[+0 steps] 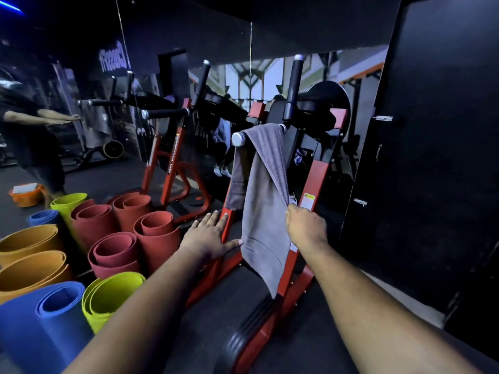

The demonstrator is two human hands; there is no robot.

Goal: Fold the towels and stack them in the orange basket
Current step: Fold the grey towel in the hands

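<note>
On machine handle, gray towel (266, 206), right hand (306, 228) pinching its edge, left hand (209, 236) spread flat.

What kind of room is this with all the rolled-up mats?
Most likely a gym. A red exercise machine with padded handles stands by a big wall mirror, rolled exercise mats stand on the floor, and a grey towel hangs over one handle.

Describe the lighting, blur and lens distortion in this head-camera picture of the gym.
Head view: dim overall, with the upper area near black and a blue glow top left; the grey towel, the right hand gripping it and the left hand are lit well enough to read; the mirror's reflected figure at far left is motion-blurred; wide-angle distortion stretches the forearms and bows the machine's red frame.
</note>
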